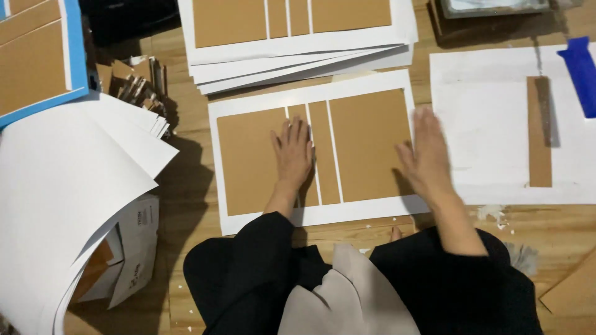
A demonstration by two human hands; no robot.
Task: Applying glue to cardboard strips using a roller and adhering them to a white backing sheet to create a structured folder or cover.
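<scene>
Brown greyboard panels (366,144) lie glued on a white cover sheet (313,214) that rests on the wooden floor (186,142) directly ahead of the seated person's knees. Both hands are spread flat and hold nothing. The left hand (293,152) presses palm-down on the narrow spine strips between the two big panels; the right hand (427,155) is blurred, flat at the right edge of the right panel, half over the sheet's white margin.

By the look of it, the panels are being rubbed down onto the paper. To do that well, I would judge, the left palm should keep the strips pinned so the thin white gaps between them stay parallel, while the right hand sweeps from the centre outward to the edge, driving air out (a bubble under the board would show on the finished face).

At the near left, a loose curl of white sheets (68,205) arches over a small box. To the right, another white sheet (496,130) carries a single brown strip (539,133), with a blue tool (582,71) at its far right corner. Farther off, touching the working sheet's far edge, sits a stack of finished covers (298,43); a blue-edged board (37,56) lies at the far left.
</scene>
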